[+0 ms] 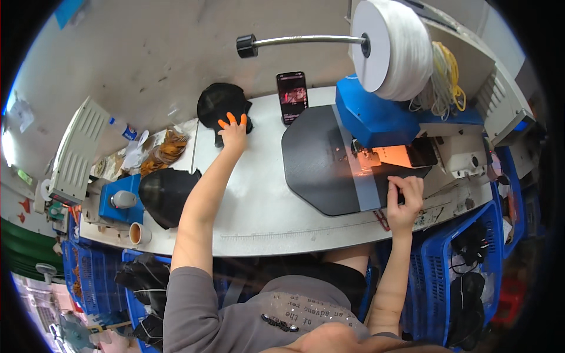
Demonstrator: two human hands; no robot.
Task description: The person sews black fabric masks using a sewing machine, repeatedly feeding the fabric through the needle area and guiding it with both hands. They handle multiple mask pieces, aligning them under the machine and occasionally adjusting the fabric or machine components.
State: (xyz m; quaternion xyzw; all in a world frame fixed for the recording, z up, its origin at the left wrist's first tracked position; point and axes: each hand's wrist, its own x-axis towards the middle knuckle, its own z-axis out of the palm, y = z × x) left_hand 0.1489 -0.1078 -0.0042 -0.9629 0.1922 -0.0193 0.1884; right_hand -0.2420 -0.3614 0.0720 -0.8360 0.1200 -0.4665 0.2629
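Observation:
My left hand (234,134), with orange covers on several fingertips, stretches to the back of the table. Its fingers are spread and touch the near side of a black, curved, cap-like piece (221,101). Another black molded piece (166,197) lies at the left, beside my left forearm. My right hand (406,203) is at the near right edge of the sewing machine's dark work plate (318,165). Thumb and forefinger are pinched together there; whether something thin is between them I cannot make out. The blue machine head (374,112) stands beyond, its needle area lit orange.
A phone (292,97) leans upright behind the plate. Overhead hangs a large white spool (391,50) on a metal rod. At the left are a paper cup (139,234), a blue device (120,199) and a bottle (122,127). Blue baskets (432,276) with black pieces flank my seat.

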